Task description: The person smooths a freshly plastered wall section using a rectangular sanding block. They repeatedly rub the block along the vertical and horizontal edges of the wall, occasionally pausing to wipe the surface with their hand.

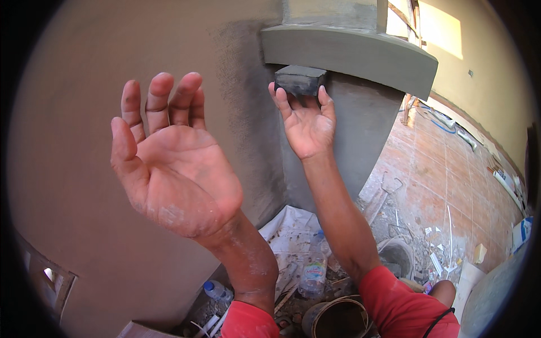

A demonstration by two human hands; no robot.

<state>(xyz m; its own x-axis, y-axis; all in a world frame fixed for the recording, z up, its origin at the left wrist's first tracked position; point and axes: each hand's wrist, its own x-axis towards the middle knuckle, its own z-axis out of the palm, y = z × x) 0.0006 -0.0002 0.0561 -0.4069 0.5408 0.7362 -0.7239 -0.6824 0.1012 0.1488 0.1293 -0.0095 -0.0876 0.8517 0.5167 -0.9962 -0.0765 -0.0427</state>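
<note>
My right hand [311, 127] is raised, palm toward me, with its fingers and thumb closed around a dark grey rectangular block [300, 80]. Whether it is a sponge or a solid float, I cannot tell. The block is just under a curved grey plastered ledge [349, 54] and in front of the smooth grey wall face below it; contact with either is unclear. Nearer to me and to the left, my left hand [180, 169] is held up open in front of the brown wall [112, 141]. Its fingers are apart and loosely curled, the palm is empty, and pale dust marks the skin.
Below my arms stand a round container [338, 318], a clear plastic bottle [313, 276] and another with a blue cap [217, 290]. A pale sheet [290, 225] lies against the wall base. Rubble and a grey bucket [397, 256] lie at right on the tiled floor [422, 169].
</note>
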